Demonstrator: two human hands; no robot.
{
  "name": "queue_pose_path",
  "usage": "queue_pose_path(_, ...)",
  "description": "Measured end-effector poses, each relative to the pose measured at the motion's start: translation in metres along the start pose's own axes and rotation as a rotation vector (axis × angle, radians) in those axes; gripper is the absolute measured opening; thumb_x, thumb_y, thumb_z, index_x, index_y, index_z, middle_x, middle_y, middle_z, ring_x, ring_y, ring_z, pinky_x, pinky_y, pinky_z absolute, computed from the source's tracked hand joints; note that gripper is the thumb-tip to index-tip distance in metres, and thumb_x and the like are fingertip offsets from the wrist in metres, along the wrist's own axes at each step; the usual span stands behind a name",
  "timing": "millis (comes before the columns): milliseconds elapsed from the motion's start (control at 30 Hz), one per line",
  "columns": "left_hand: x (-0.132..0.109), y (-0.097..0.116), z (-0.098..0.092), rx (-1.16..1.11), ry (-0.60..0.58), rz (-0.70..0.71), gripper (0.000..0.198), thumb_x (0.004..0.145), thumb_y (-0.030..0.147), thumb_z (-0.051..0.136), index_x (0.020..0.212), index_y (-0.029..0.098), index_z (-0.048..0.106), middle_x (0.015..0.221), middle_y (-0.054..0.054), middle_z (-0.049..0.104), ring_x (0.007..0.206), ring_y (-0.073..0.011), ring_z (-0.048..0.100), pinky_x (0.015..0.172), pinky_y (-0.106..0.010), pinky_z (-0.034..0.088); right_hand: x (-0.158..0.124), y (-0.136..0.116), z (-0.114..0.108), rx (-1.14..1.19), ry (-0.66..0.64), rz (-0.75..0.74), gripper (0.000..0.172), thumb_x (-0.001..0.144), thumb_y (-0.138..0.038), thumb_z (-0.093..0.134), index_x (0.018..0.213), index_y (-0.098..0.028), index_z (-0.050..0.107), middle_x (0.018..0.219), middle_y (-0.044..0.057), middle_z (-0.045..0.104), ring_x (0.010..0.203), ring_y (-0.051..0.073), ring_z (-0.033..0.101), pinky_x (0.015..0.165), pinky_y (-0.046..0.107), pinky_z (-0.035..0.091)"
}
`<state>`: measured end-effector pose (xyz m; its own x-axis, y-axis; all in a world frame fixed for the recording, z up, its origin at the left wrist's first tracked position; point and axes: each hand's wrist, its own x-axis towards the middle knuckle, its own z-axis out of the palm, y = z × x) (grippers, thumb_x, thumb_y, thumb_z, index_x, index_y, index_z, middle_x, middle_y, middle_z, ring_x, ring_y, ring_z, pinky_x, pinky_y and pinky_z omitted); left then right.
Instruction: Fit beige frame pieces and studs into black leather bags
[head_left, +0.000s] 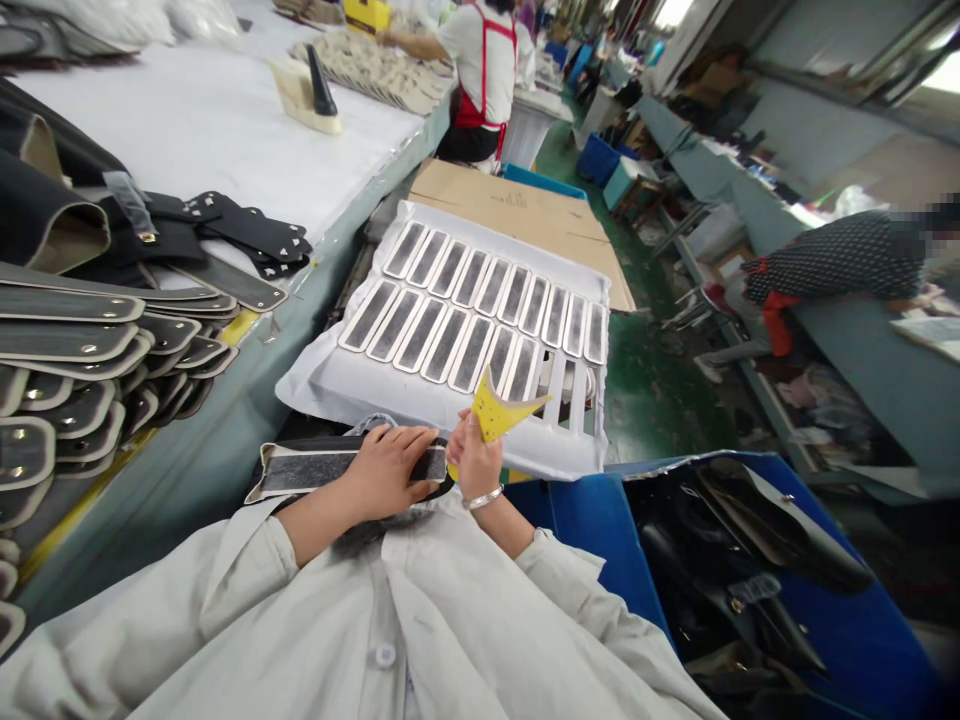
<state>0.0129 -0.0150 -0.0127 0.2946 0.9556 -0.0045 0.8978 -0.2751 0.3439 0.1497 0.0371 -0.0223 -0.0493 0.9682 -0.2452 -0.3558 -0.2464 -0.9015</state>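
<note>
A black piece (pixel 315 470) bearing a long grey panel with a white border lies across my lap. My left hand (pixel 391 472) grips it from above, fingers over the panel and thumb at the near edge. At its right end, my right hand (pixel 477 458) is closed on a yellow curved strip (pixel 498 408) with dark specks, which sticks up from the fingers. In front of me lies a pale sheet (pixel 420 395) with two rows of grey, white-bordered rounded panels (pixel 409 330). Several cut-out openings (pixel 577 385) show at its near right corner.
Stacked grey straps (pixel 67 340) and black pieces (pixel 247 225) crowd the table (pixel 225 120) at left. Cardboard (pixel 517 205) lies beyond the sheet. A blue bin (pixel 600 530) with black pieces stands at right. Two people (pixel 484 75) are farther off.
</note>
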Motion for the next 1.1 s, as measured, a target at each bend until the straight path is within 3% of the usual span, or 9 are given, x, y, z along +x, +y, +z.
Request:
queue_pose_path(167,-0.004,-0.003,0.004,0.057,0.029,0.06,0.065,0.085,0.052,0.051,0.139,0.019,0.036,0.14,-0.011,0.045,0.125,-0.026,0.044,0.104,-0.046,0.025,0.026,-0.011,-0.002,0.212,0.07,0.0,0.038,0.07,-0.053,0.063,0.08,-0.022,0.043,0.047,-0.014,0.024,0.035,0.004,0.019,0.034,0.018,0.019)
queue_pose_path(467,-0.004,0.006,0.01,0.155,0.032,0.069,0.064,0.085,0.054,0.052,0.137,0.019,0.042,0.14,-0.011,0.046,0.121,-0.0285,0.047,0.103,-0.047,0.027,0.008,0.004,0.002,-0.081,-0.035,-0.181,0.038,0.08,-0.057,0.054,0.087,-0.02,0.049,0.048,-0.01,0.035,0.039,0.006,0.032,0.039,0.021,0.027)
queue_pose_path(600,-0.01,0.011,0.014,0.2,0.079,0.062,0.06,0.085,0.051,0.054,0.136,0.022,0.044,0.139,-0.01,0.047,0.123,-0.0299,0.046,0.103,-0.048,0.029,0.016,-0.001,0.0,-0.013,-0.101,-0.082,0.036,0.077,-0.054,0.059,0.083,-0.02,0.048,0.047,-0.012,0.031,0.037,0.005,0.027,0.037,0.02,0.025)
queue_pose_path(700,-0.013,0.01,0.018,0.209,0.126,0.057,0.059,0.085,0.051,0.052,0.136,0.022,0.045,0.14,-0.01,0.047,0.124,-0.03,0.045,0.103,-0.049,0.03,0.03,-0.009,0.001,0.143,-0.057,-0.01,0.036,0.074,-0.053,0.061,0.08,-0.021,0.045,0.046,-0.014,0.024,0.034,0.004,0.019,0.033,0.019,0.02)
queue_pose_path(833,-0.014,0.009,0.019,0.213,0.145,0.048,0.059,0.087,0.054,0.048,0.136,0.021,0.046,0.139,-0.011,0.047,0.124,-0.0289,0.045,0.103,-0.049,0.031,0.039,-0.012,0.006,0.233,-0.048,-0.005,0.036,0.071,-0.05,0.065,0.08,-0.021,0.045,0.047,-0.014,0.025,0.034,0.004,0.019,0.034,0.018,0.019)
queue_pose_path(967,-0.014,0.008,0.017,0.198,0.135,0.054,0.059,0.087,0.055,0.047,0.135,0.022,0.046,0.14,-0.009,0.047,0.124,-0.0287,0.046,0.103,-0.049,0.031,0.032,-0.004,0.007,0.155,-0.12,-0.061,0.036,0.074,-0.053,0.062,0.081,-0.021,0.046,0.047,-0.013,0.026,0.035,0.004,0.022,0.034,0.019,0.021)
queue_pose_path(1100,-0.015,0.007,0.017,0.188,0.127,0.068,0.058,0.088,0.054,0.047,0.136,0.023,0.045,0.139,-0.008,0.048,0.125,-0.0289,0.045,0.103,-0.049,0.03,0.023,-0.001,0.006,-0.069,-0.202,-0.114,0.033,0.077,-0.052,0.06,0.085,-0.022,0.05,0.05,-0.01,0.034,0.041,0.006,0.033,0.04,0.021,0.029)
